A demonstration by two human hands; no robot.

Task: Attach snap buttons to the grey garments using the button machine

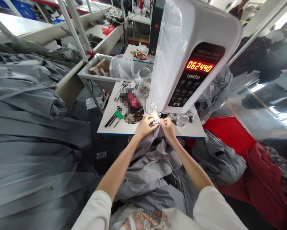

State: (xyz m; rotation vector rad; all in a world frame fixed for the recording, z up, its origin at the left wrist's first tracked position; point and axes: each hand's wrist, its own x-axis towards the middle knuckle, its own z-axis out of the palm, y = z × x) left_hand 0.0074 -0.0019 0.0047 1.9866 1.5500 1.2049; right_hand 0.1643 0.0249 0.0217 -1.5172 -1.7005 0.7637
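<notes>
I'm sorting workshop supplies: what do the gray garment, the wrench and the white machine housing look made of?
The gray garment looks like a synthetic woven fabric, given its soft sheen and limp folds, though the fibre can't be told. The wrench looks like bright polished steel. The machine housing looks like glossy molded plastic, smooth and curved.

Left hand [145, 126] and right hand [168, 127] pinch, nearly touching.
</notes>
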